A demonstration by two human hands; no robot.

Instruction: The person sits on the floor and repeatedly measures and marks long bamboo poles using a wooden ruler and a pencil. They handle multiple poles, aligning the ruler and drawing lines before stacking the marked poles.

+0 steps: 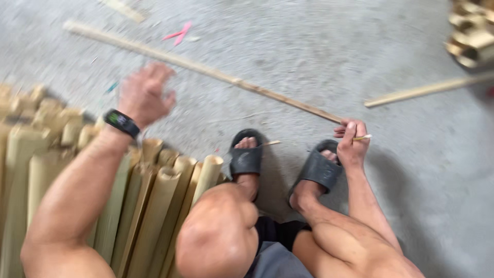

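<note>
My right hand [352, 146] is clamped on the near end of a long bamboo stick [206, 69] and a pencil [362, 137], while my left hand [144, 95] hangs apart-fingered above the bamboo stack [149, 206].

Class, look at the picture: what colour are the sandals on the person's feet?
The sandals are black, seen best in the head view, on the grey floor.

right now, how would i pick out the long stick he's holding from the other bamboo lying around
Start at the grey concrete floor above the black sandals. The long thin bamboo strip runs diagonally from upper left down into the right hand. Unlike the thick split pieces stacked on the left, it is slender and single.
</note>
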